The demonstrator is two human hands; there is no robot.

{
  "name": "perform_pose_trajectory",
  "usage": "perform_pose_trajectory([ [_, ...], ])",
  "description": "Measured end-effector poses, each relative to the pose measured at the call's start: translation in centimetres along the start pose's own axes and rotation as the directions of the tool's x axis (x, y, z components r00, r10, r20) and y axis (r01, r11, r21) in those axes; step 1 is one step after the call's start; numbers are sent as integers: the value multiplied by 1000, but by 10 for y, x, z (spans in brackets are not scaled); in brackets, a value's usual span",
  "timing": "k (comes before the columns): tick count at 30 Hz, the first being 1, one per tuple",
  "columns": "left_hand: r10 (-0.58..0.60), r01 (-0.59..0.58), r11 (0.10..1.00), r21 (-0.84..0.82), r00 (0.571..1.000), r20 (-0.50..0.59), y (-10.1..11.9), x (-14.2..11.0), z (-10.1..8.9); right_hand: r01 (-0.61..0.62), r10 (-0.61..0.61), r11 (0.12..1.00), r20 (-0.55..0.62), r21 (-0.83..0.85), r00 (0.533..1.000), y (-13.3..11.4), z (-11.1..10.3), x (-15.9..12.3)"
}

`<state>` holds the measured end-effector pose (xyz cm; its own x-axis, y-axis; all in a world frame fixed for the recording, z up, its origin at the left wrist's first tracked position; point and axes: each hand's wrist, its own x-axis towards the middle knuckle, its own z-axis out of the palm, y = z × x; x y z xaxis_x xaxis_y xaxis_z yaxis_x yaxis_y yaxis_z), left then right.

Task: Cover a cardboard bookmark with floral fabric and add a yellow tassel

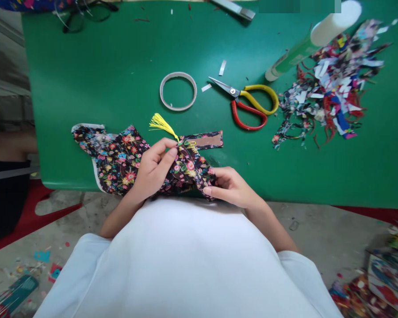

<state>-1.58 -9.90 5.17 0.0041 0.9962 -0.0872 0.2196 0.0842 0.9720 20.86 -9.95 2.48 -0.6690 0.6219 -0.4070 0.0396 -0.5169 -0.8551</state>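
Dark flowered fabric lies along the table's near edge, with white trim on its left end. My left hand pinches the fabric near its top, where a yellow tassel sticks up from the fingertips. Lower and to the right, my right hand grips a folded end of the same cloth between thumb and fingers. Behind the hands sits a flowered strip with a plain tan patch on it. How the tassel joins the fabric is hidden by my fingers.
On the green table lie a roll of white tape, scissors with red and yellow handles, and small white scraps. A white-and-green tube stands beside a heap of cloth cuttings. Eyeglasses rest at the far left.
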Motion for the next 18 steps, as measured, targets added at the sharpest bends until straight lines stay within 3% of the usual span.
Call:
perform_pose_trajectory([
  [2, 49, -45, 998, 51, 996, -68, -6, 1, -1, 30, -31, 1000, -72, -9, 997, 4, 0, -6],
  [4, 85, -76, 992, 97, 991, -99, -12, 1, -1, 109, -93, 993, -246, 52, 965, 11, 2, -10],
  [8, 26, -16, 989, 145, 997, -72, -24, -8, 4, 298, -57, 913, -634, 279, 771, 26, 12, -7],
  [12, -142, 139, 986, 89, 989, 31, -30, -24, 14, 375, -7, 864, -738, 335, 674, 29, 21, 2],
  [15, -304, 315, 948, -53, 940, 154, -27, -33, 19, 373, -11, 887, -794, 273, 608, 28, 22, 8],
  [18, -330, 361, 927, -99, 914, 238, -21, -35, 19, 281, -51, 946, -788, 158, 614, 29, 17, 8],
])
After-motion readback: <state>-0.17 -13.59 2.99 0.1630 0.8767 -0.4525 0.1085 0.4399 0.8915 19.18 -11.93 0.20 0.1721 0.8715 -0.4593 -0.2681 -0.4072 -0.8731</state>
